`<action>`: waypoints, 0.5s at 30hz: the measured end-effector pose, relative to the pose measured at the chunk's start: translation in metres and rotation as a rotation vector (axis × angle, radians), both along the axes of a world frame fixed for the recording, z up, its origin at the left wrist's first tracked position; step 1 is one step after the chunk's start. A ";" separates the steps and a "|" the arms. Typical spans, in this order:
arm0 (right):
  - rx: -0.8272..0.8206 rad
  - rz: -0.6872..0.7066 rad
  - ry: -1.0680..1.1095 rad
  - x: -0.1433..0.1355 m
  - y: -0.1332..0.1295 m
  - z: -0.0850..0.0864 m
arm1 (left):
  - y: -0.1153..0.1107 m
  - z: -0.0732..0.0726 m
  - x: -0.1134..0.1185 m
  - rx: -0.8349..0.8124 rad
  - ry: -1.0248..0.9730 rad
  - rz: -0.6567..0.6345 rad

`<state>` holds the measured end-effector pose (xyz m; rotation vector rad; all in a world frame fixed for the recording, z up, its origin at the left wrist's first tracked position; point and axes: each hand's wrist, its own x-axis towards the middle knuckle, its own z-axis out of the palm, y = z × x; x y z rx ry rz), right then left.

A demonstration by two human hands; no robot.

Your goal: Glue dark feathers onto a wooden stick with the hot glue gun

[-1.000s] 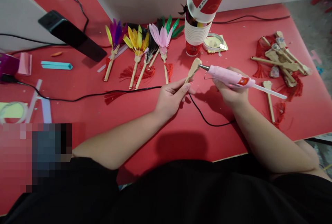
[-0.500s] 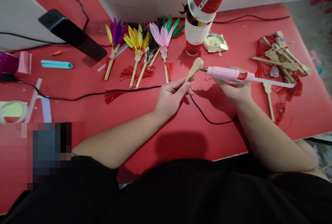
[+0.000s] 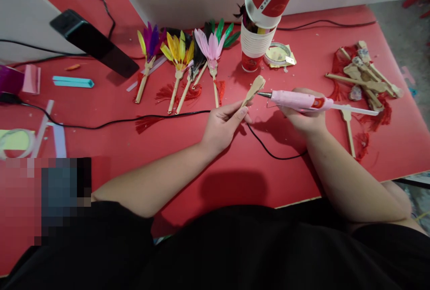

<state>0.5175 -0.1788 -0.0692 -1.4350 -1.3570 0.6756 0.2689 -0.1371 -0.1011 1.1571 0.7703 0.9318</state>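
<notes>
My left hand (image 3: 218, 130) pinches the wooden paddle (image 3: 257, 86) on my side of the paper cups (image 3: 257, 44), apart from my right hand (image 3: 311, 121) gripping the glue gun (image 3: 295, 100), nozzle near the paddle; a slip leftward could burn my fingertips.

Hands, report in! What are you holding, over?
Left hand: fingers closed on wooden stick. Right hand: gripping pink glue gun. Nozzle beside stick's wide end. Nothing between them.
</notes>
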 end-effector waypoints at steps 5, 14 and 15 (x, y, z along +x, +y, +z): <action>-0.016 -0.012 0.019 -0.004 -0.002 0.000 | 0.000 0.000 -0.001 -0.012 -0.004 -0.042; 0.037 -0.042 0.044 -0.003 -0.002 -0.013 | -0.002 0.002 -0.004 -0.030 -0.015 -0.119; 0.062 -0.037 0.047 -0.002 -0.001 -0.017 | -0.002 0.002 -0.004 -0.029 -0.012 -0.122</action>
